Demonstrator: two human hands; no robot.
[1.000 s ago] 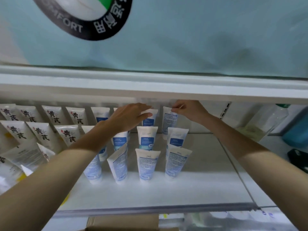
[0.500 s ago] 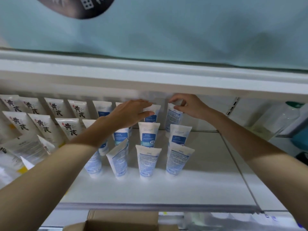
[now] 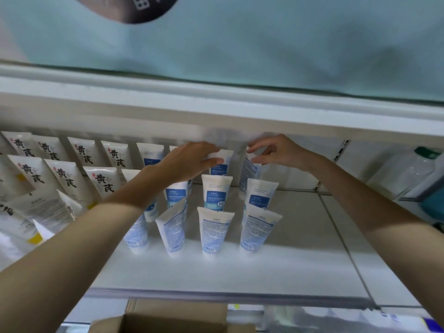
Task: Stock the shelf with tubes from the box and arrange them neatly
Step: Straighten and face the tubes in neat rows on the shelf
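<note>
Blue-and-white tubes (image 3: 217,198) stand in rows, crimped ends up, on the white shelf (image 3: 300,265) around the middle of the view. The left hand (image 3: 189,162) reaches in from 7 o'clock. Its fingers are nearly straight and lie against the top of the rear centre tube (image 3: 222,168), and no clear grip shows. The right hand (image 3: 276,152) comes in from 4 o'clock, with thumb and forefinger curled in a pinch on the top edge of the rear right tube (image 3: 248,175). Cream tubes (image 3: 66,176) with black characters fill the shelf toward 9 o'clock. The open cardboard box (image 3: 177,318) sits below the shelf at 6 o'clock. A clear bottle (image 3: 406,171) stands at 3 o'clock.
</note>
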